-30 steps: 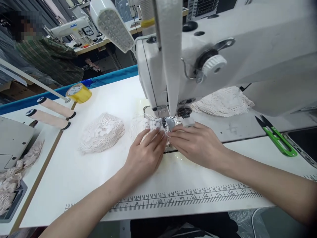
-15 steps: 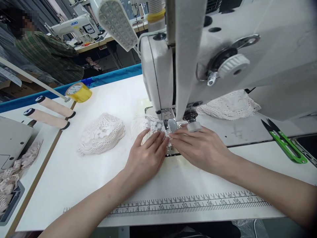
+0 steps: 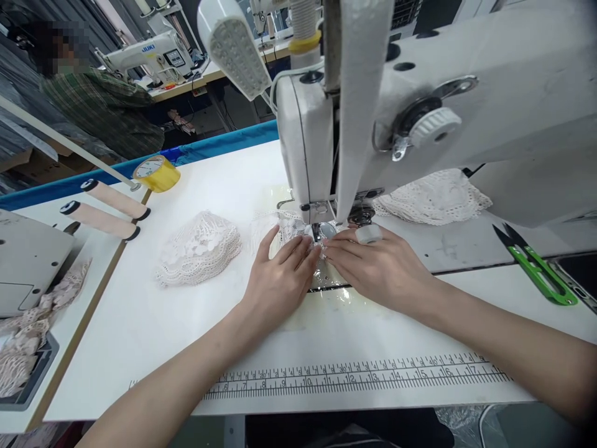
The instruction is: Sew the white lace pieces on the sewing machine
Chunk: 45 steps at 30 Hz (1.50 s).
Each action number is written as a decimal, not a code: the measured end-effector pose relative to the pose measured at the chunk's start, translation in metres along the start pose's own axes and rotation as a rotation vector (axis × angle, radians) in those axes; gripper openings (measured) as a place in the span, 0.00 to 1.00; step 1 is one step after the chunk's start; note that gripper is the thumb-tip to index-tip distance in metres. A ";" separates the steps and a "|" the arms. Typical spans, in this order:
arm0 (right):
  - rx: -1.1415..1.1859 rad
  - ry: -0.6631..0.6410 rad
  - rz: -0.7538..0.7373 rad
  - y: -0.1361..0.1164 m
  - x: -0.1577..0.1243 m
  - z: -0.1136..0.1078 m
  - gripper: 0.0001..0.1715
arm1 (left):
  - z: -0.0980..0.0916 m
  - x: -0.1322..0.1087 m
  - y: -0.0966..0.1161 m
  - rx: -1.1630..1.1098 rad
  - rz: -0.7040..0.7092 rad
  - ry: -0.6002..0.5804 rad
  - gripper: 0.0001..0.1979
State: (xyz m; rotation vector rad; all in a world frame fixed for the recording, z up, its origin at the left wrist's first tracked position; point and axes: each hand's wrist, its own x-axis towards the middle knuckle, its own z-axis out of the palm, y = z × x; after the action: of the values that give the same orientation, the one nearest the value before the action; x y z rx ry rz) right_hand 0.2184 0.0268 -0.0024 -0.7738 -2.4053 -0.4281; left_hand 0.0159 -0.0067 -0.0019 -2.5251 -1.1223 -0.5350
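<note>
- Pale lace, 1 piece (image 3: 285, 225), lies flat on the machine bed at the presser foot (image 3: 317, 231), partly hidden by fingers; rest of its outline n/c (not clear).
- Changed vs ½ s ago: L hand (image 3: 278, 277) has slid a bit fwd, away from the wearer; its outermost fingertip now sits farther up the lace. Less lace shows ahead of it.
- Also: gap btwn the 2 hands a touch wider; more shiny needle plate (image 3: 324, 274) visible.
- R hand (image 3: 389, 267) approx same spot, just R of foot.
- Whole view shifted slightly; likely head motion, not the things.
- Grip: L fingers fanned, palm down, resting on lace, not curled round it. R fingers close together, tips at lace edge; can't tell if pinching.
- My read: lace being steered past the needle by light pressure, mid-pass, L hand doing the moving, R steadying.
- Unchanged: lace pile (image 3: 198, 249) to L, 2nd pile (image 3: 433, 198) behind R hand, green snips (image 3: 541, 274) far R, untouched.
</note>
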 end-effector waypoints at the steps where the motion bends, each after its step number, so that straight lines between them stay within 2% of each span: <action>1: -0.003 -0.006 0.012 0.000 0.000 0.000 0.14 | -0.001 -0.001 0.001 -0.001 0.008 0.003 0.13; 11: 0.072 0.002 -0.010 0.000 -0.004 -0.001 0.19 | -0.011 -0.006 0.012 0.008 0.012 -0.023 0.13; 31: -0.003 -0.095 0.001 0.005 0.000 0.003 0.19 | 0.003 0.000 -0.004 -0.064 -0.085 -0.013 0.15; 37: -0.047 -0.133 0.003 0.006 -0.001 0.000 0.20 | 0.005 0.004 -0.007 -0.090 -0.114 -0.046 0.17; 45: -0.093 -0.105 0.025 0.009 0.001 -0.005 0.17 | 0.005 -0.001 -0.016 -0.067 -0.182 -0.074 0.17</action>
State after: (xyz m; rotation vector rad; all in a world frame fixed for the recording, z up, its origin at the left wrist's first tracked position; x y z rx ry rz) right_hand 0.2252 0.0322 0.0028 -0.8861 -2.4849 -0.5035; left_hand 0.0043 0.0049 -0.0050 -2.5324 -1.3935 -0.5377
